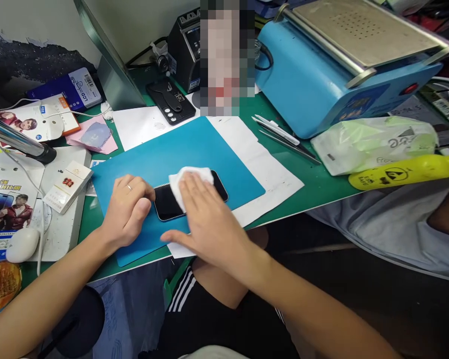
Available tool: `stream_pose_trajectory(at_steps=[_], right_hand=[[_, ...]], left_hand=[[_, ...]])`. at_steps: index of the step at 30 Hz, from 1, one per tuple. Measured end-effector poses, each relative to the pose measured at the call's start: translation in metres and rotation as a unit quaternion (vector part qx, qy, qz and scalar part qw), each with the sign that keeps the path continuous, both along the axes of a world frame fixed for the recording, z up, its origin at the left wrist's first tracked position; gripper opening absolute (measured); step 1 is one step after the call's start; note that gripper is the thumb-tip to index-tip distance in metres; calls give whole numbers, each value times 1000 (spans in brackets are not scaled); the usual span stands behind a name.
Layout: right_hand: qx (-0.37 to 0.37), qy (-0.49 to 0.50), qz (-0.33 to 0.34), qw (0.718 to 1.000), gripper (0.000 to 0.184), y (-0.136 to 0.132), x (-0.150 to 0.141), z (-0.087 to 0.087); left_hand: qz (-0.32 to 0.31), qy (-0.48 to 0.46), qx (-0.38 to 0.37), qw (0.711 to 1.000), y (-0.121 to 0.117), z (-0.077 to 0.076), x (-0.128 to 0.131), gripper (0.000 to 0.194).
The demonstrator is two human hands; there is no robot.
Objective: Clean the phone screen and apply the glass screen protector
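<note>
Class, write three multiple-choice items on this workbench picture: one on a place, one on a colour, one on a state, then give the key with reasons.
1. Where does the phone lie?
A. on the blue mat
B. on the blue machine
C. on the bare green bench

2. What colour is the cloth?
A. pink
B. white
C. yellow

3. What is the right hand doing?
A. hanging in the air
B. gripping tweezers
C. pressing flat on the cloth

Key: A, the mat shows all round the phone; B, the cloth is plainly white; C, the fingers lie spread on it, while the left hand steadies the phone's end.
</note>
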State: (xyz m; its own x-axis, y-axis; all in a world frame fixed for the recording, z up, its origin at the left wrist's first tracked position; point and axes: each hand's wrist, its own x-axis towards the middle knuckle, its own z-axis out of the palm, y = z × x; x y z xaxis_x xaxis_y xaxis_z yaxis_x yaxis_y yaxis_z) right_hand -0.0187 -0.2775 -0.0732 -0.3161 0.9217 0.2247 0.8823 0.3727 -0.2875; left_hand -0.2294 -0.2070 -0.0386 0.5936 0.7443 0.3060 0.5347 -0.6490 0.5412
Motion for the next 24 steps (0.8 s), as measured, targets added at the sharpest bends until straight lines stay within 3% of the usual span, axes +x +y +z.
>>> stream_pose_trajectory(at_steps=[4, 8, 14, 18, 20, 24], right_hand=[[8, 16, 46, 999, 116, -6, -35, 5], [41, -15, 64, 997, 110, -18, -41, 7], [53, -49, 38, 997, 100, -37, 17, 4], [29, -42, 30, 998, 98, -22, 44, 2], [14, -28, 22, 999, 107, -9, 35, 2], [-11, 8, 40, 999, 117, 5, -13, 7]], left_hand=[[26, -32, -3, 999, 1, -1, 0, 69], [37, -59, -10, 997, 1, -3, -2, 68], [27, -59, -13, 998, -1, -2, 1, 62], [24, -65, -8, 998, 0, -4, 3, 62], [32, -69, -11, 997, 0, -6, 3, 63], [34, -73, -4, 997, 1, -8, 1, 63]])
